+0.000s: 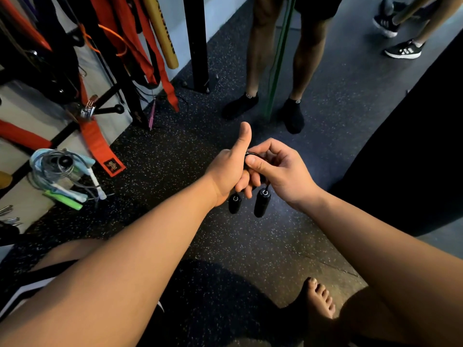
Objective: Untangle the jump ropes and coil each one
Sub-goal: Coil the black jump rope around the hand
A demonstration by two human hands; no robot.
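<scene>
Dangling two black handles, coiled black jump rope pinched between left hand and right hand fingers

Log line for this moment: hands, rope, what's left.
left hand: holds black rope coil, thumb up | right hand: pinches cord at top | handles: both hang below | pale ropes: lie bundled at left

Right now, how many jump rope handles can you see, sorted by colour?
Black handles, hanging below the left hand and right hand: 2
White handle in the pile on the floor: 1
Green handle in the same pile: 1
Total: 4
</scene>
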